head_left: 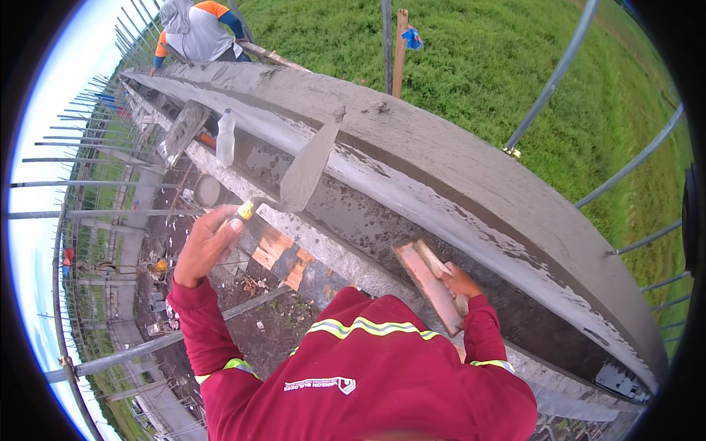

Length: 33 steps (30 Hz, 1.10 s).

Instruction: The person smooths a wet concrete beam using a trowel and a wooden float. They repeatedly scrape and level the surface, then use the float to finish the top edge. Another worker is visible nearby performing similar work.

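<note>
In the head view my left hand [215, 239] grips a trowel [309, 165] by its yellow-ended handle, its cement-coated blade tilted up over the channel, the tip near the fresh grey ledge [441, 143]. My right hand [458, 281] holds a wooden float [421, 277] low over the dark, wet channel [373, 237], near its inner edge. The float's board is pinkish and worn, with a wooden grip on top. A clear plastic bottle [225, 140] stands by the channel to the left of the trowel, and a mortar-smeared grey object [184, 128] lies beyond it.
A co-worker [198, 33] in grey and orange leans at the ledge's far end. Steel pipes [551, 81] and a wooden stake [399, 55] with blue material stand beside grass [471, 59]. On the left, the drop shows scaffolding [110, 367], debris and a round basin [207, 189] below.
</note>
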Motion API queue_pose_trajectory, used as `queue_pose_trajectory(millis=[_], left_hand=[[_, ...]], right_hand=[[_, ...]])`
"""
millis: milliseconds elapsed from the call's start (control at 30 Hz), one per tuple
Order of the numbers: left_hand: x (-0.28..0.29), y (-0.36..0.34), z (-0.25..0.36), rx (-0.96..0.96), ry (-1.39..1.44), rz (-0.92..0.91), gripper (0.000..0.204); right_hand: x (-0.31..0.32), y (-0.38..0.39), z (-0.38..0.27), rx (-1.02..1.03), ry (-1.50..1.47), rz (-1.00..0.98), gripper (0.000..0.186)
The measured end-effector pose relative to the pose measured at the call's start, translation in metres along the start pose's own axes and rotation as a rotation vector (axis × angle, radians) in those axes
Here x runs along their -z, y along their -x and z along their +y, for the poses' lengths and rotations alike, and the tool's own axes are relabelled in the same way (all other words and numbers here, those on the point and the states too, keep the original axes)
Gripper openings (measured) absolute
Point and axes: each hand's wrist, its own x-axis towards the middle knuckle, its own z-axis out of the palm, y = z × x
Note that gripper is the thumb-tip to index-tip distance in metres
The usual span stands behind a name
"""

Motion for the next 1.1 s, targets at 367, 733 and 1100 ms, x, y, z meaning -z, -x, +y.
queue_pose_trajectory(millis=[367, 733, 1100], left_hand=[[-0.018, 0.025, 0.002, -0.105, -0.509, 0.268, 0.028], [-0.110, -0.040, 0.087, -0.335, -0.840, 0.289, 0.034], [-0.138, -0.043, 0.100, -0.269, -0.913, 0.375, 0.031]], right_hand=[[0.003, -0.016, 0.004, -0.041, 0.128, -0.041, 0.054], [0.000, -0.017, -0.008, 0.045, 0.047, -0.108, 0.049], [0.010, -0.030, 0.009, 0.090, 0.090, -0.140, 0.061]])
